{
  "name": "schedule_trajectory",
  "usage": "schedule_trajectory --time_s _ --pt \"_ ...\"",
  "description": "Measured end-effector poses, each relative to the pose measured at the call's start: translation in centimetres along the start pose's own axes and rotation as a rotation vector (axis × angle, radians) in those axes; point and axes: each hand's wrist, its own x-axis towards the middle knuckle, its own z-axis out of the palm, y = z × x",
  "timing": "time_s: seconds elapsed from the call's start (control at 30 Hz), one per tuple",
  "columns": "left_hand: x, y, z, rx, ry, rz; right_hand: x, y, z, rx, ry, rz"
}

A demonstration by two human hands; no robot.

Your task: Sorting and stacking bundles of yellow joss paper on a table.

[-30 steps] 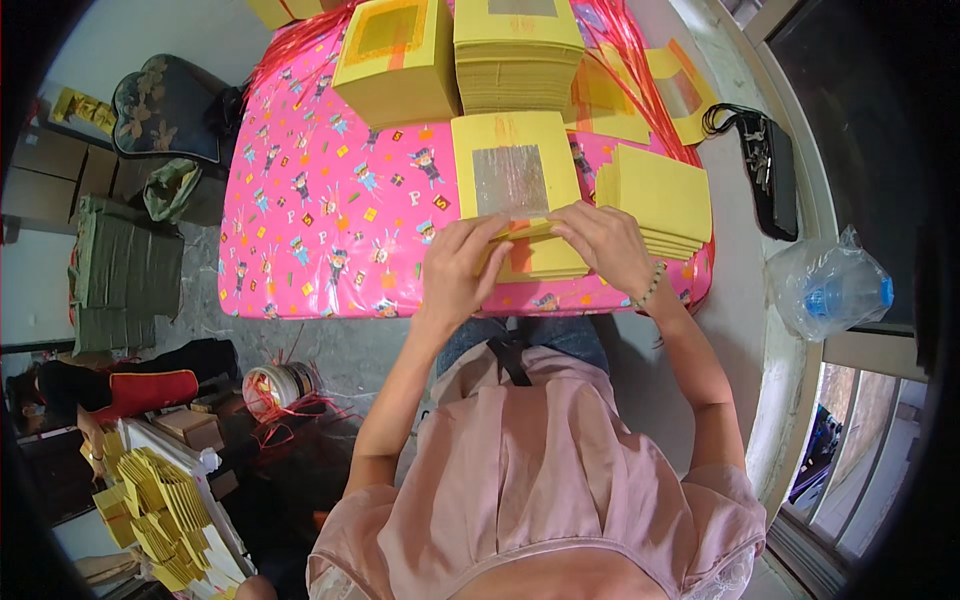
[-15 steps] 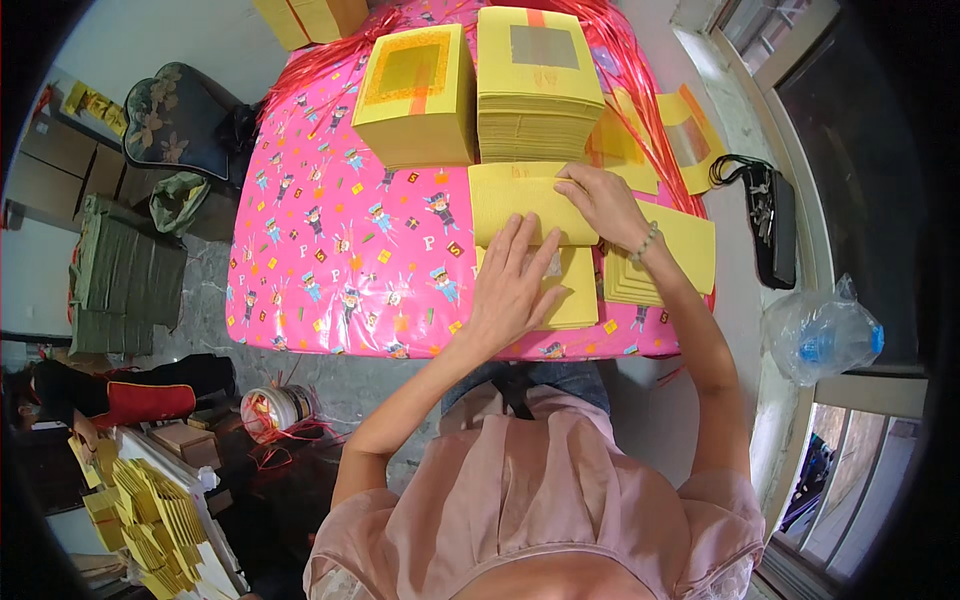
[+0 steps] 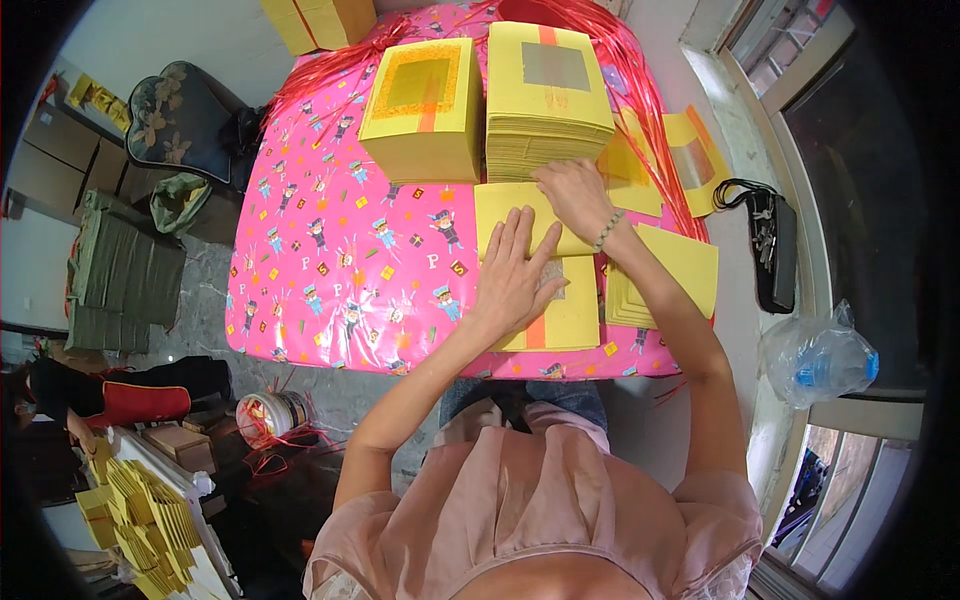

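Note:
On the table's near side lies a sheet of yellow joss paper, its far part folded over toward me. My left hand rests on it with fingers spread flat, holding nothing. At the fold's far right, my right hand has its fingers curled together on the paper's edge; the fingertips are partly hidden. Beneath lies more yellow paper with a red stripe and a bit of silver foil showing. Right beside it, several yellow sheets lie fanned out. Directly beyond my right hand stands a tall stack of joss paper with a silver square on top.
A second yellow stack with a gold square stands left of the first. Red plastic strips trail along the table's right side. The pink patterned tablecloth covers the table. A black pouch with keys lies on the sill. Another person's hand is at lower left.
My right hand has shifted a little left along the fold, and the folded part lies flatter. My left hand stays spread on the paper. The whole view has dipped slightly.

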Motion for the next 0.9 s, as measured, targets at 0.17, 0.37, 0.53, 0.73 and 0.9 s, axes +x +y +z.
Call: schedule_trajectory --time_s 0.17,0.37,0.53,0.73,0.9 --pt "0.3 -0.5 0.5 0.014 0.008 0.013 1.2 0.0 1.4 0.203 -0.073 -0.001" --pt "0.6 -0.8 0.7 0.015 0.006 0.0 1.4 0.9 3.1 0.301 -0.15 0.008" --pt "0.7 -0.9 0.7 0.021 -0.011 0.007 1.4 0.7 2.9 0.332 -0.181 0.05" --pt "0.7 -1.2 0.8 0.016 -0.004 0.018 1.5 0.9 2.9 0.355 -0.165 0.029" --pt "0.7 -1.3 0.9 0.014 -0.015 0.01 1.5 0.8 3.0 0.369 -0.184 0.034"
